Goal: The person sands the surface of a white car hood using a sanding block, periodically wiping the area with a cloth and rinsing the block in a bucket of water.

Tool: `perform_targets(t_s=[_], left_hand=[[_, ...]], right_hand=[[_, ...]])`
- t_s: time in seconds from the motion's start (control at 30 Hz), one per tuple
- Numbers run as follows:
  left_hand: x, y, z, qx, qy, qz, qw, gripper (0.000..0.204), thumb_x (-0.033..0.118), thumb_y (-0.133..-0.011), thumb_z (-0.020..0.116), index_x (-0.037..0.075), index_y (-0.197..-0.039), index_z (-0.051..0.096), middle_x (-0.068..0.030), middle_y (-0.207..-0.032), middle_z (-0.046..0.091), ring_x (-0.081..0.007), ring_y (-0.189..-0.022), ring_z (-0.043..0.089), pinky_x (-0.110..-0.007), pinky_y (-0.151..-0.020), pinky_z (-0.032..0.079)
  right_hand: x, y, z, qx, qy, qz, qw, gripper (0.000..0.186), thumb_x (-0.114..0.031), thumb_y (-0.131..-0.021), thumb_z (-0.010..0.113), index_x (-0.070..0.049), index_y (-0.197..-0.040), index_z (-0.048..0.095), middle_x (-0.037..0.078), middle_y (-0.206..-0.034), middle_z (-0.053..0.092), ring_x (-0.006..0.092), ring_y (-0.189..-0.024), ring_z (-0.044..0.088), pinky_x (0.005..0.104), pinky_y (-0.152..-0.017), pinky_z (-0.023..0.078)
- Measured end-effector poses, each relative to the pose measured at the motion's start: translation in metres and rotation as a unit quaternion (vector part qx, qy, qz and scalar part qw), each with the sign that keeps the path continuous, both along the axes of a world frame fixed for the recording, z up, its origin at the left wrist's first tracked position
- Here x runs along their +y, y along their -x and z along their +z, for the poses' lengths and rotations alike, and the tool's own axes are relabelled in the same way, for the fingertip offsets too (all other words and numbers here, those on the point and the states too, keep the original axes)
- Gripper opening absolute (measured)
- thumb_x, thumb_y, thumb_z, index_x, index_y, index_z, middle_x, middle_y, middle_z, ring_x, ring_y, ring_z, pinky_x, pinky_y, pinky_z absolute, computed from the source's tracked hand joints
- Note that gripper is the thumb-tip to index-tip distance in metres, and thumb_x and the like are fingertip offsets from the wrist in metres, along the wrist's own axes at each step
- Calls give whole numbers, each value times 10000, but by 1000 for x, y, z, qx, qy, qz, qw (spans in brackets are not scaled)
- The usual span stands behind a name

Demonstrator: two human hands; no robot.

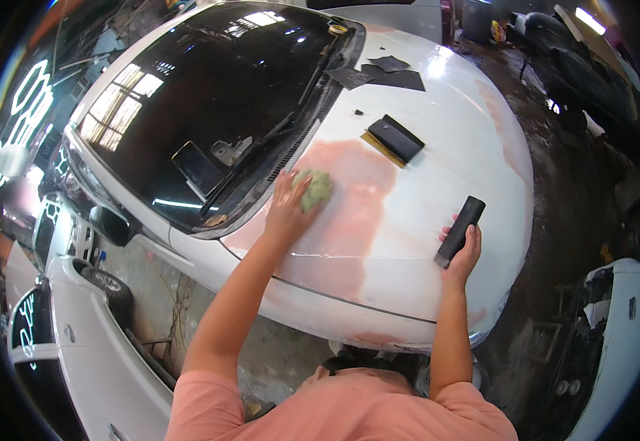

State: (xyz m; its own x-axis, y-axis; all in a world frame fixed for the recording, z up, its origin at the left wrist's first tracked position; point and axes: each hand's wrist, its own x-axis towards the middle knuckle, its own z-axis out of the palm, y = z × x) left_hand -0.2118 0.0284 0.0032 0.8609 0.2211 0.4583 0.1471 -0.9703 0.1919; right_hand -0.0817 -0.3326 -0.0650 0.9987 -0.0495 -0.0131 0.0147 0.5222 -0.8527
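My left hand is closed on a pale green sponge or cloth, pressed on a pinkish patch of the white car hood, just below the windshield edge. Its outline is slightly blurred. My right hand grips a long black block over the hood's right part. A short black block with a yellowish base lies above the pink patch. Several dark sheets lie on the upper hood, near the wipers.
The dark windshield, with a phone by its wiper, fills the upper left, beside a side mirror. Another white car stands at lower left. A loose white panel stands at right, and dark covered objects are at upper right.
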Motion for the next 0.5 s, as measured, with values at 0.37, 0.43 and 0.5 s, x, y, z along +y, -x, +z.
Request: perform_targets(t_s=[0.37,0.43,0.5], left_hand=[[-66,-50,-28,-11,73,5,997,618,267,-873,742,81,-1447,609,-266,-1564,477,-473,-1497,381,-537,-1265,308],[-109,-21,-35,-10,67,5,998,636,243,-840,760,66,-1434,618,-269,-1544,497,-498,-1489,374,-552,-1254,316],[-142,-8,-44,-20,31,5,999,674,283,-844,811,66,-1445,598,-295,-1546,449,-502,-1485,368,-562,-1262,289]], right_hand=[[0,2,0,-5,-7,-37,999,429,-352,-1109,522,-6,-1360,557,129,-1260,693,230,-921,717,361,-779,608],[3,0,0,-3,-8,-37,999,428,-354,-1110,521,-7,-1358,558,127,-1258,691,232,-925,718,364,-780,610],[9,2,0,-5,-10,-35,999,427,-356,-1110,521,-8,-1354,557,125,-1253,688,234,-928,719,367,-781,612]])
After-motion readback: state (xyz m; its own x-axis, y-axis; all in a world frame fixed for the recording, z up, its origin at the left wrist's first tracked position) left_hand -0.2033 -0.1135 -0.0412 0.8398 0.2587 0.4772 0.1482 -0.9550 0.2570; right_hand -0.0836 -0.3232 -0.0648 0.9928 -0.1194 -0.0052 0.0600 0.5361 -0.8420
